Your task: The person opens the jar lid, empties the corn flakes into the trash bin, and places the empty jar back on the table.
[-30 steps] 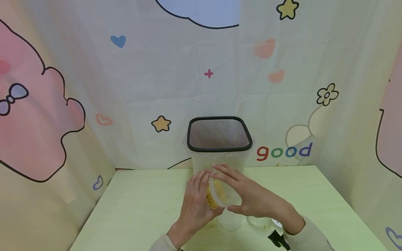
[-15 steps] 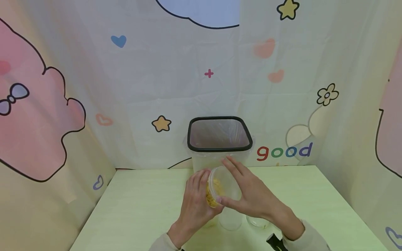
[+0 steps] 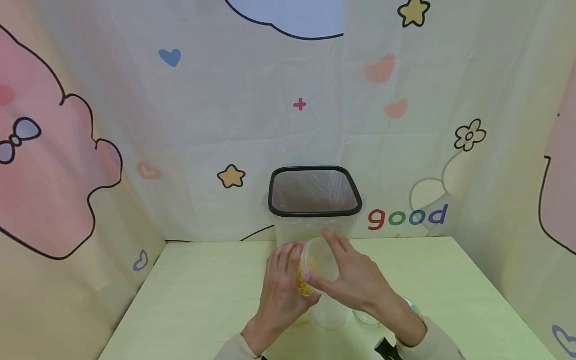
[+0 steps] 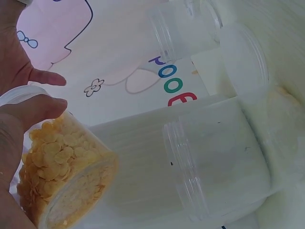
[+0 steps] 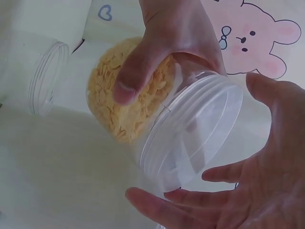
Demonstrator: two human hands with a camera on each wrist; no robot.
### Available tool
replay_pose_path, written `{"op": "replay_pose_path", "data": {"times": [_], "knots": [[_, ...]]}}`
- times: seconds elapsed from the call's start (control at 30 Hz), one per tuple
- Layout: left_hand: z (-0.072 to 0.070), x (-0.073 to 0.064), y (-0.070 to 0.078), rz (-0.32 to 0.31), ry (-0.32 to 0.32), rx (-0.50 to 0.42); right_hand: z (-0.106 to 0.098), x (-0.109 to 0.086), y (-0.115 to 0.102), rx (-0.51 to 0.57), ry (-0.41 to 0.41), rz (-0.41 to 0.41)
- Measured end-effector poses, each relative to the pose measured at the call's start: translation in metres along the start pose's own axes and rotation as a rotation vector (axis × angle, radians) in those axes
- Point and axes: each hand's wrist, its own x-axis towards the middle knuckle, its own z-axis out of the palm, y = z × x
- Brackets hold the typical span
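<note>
My left hand (image 3: 281,292) holds a clear plastic jar (image 4: 71,157) part filled with yellow flakes, which look like cornflakes. It is tilted above the table, its top end toward the right hand. On that end sits a translucent ridged lid (image 5: 195,129). My right hand (image 3: 362,282) is spread about the lid, thumb on one side and fingers on the other. In the right wrist view its fingertips are at or just off the rim; contact is unclear. The left thumb lies along the jar's side.
Below the hands a clear jar (image 4: 219,162) stands on the pale green table (image 3: 202,290). Another clear jar (image 4: 186,28) and a translucent round lid (image 4: 245,62) are close by. At the back stands a bin with a black rim (image 3: 315,214), against a printed curtain (image 3: 202,100).
My right hand has loosened and shifted round the lid, its thumb moving up and left along the rim. The left hand keeps the jar almost in place, with its tilt slightly changed.
</note>
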Motion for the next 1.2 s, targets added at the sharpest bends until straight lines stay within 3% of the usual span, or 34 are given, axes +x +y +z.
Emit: {"op": "replay_pose_path", "data": {"times": [0.17,0.67,1.03,1.2], "knots": [[0.001,0.000,0.000,0.014,0.001,0.018,0.002,0.000,0.001,-0.006,0.018,-0.060],[-0.001,-0.003,-0.001,-0.002,-0.051,-0.012,-0.008,0.004,0.019,0.037,-0.065,-0.476],[-0.003,-0.002,0.000,0.009,-0.043,-0.033,-0.012,0.003,0.022,0.011,-0.111,-0.551],[-0.004,-0.002,0.000,0.005,-0.043,-0.041,-0.010,0.001,0.021,0.009,-0.075,-0.547]]}}
